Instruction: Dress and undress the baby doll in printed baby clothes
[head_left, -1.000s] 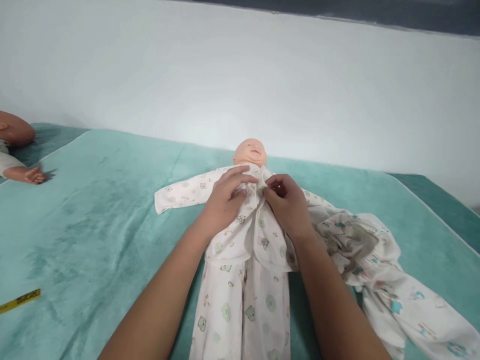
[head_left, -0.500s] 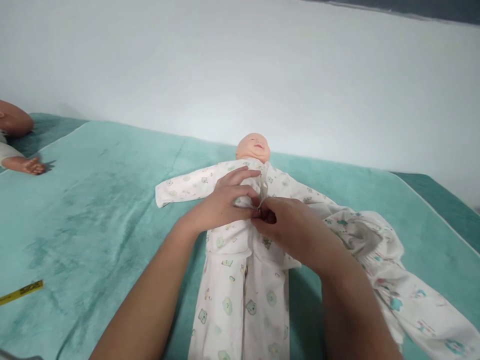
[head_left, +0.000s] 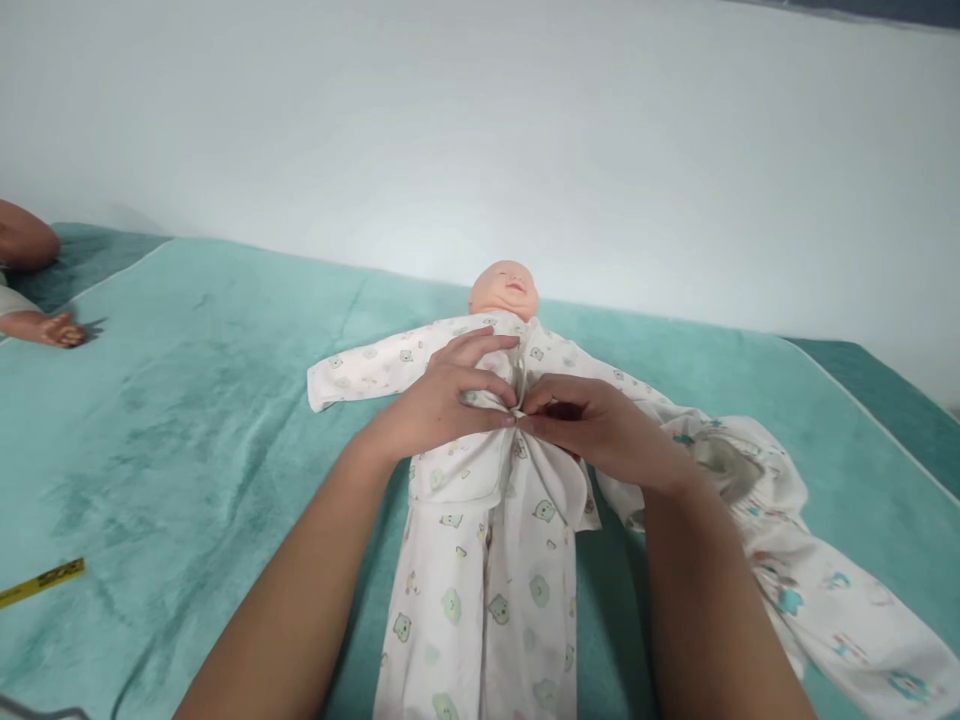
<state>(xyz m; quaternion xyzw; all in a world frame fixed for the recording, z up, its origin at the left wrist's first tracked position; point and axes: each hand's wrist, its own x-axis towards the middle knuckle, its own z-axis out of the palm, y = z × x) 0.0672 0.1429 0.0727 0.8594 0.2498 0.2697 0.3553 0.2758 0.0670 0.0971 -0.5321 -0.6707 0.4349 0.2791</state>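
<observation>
A baby doll (head_left: 505,289) lies on its back on the teal mat (head_left: 187,400), dressed in a white printed shirt (head_left: 390,362) and matching trousers (head_left: 487,600). My left hand (head_left: 442,405) pinches the left edge of the shirt front at the doll's chest. My right hand (head_left: 600,425) pinches the right edge, fingertips meeting the left hand's at the shirt's middle seam. Both hands are closed on the fabric.
A second white printed garment (head_left: 780,540) lies crumpled to the right of the doll. Another doll's arm and hand (head_left: 41,328) show at the far left edge. A yellow measuring tape (head_left: 41,583) lies at the lower left. A white wall rises behind the mat.
Both hands have slid down from the doll's collar to the middle of its chest, where they now pinch the two shirt edges together. The view has shifted slightly.
</observation>
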